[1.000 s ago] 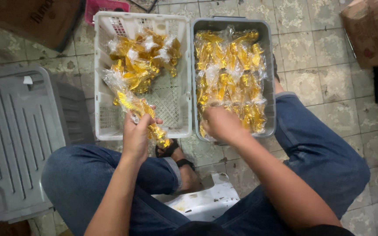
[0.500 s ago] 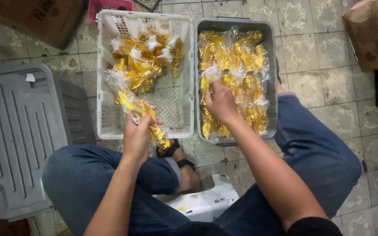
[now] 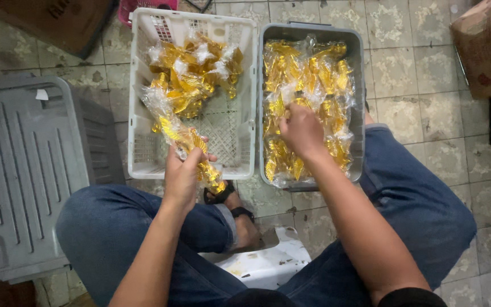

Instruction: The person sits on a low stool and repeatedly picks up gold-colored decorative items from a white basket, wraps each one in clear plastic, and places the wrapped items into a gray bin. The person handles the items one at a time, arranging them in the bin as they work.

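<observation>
Packages: gold, wing-shaped pieces sealed in clear plastic wrap. Your left hand (image 3: 181,177) is closed around a strip of wrapped gold pieces (image 3: 186,143), which runs diagonally from above your lap up over the near edge of the white slotted crate (image 3: 136,122). Your right hand (image 3: 301,129) is down in the grey bin (image 3: 357,108), fingers pinched together on one of the wrapped packets (image 3: 305,85) near the bin's middle.

A brown cardboard box (image 3: 487,42) sits at upper right, a second brown carton (image 3: 52,20) at upper left; a small white tag (image 3: 42,94) lies on the grey ribbed plastic lid (image 3: 21,170) to your left.

Surface: worn, stained floor tiles (image 3: 410,68), no bench; both containers stand on the floor, side by side and touching. You are seated, knees in blue jeans, on a white stool (image 3: 268,261).

Contents: the white crate holds a loose pile of gold packets (image 3: 197,68) at its far end, its mesh bottom bare nearer you. The grey bin is packed nearly full with the same packets.
</observation>
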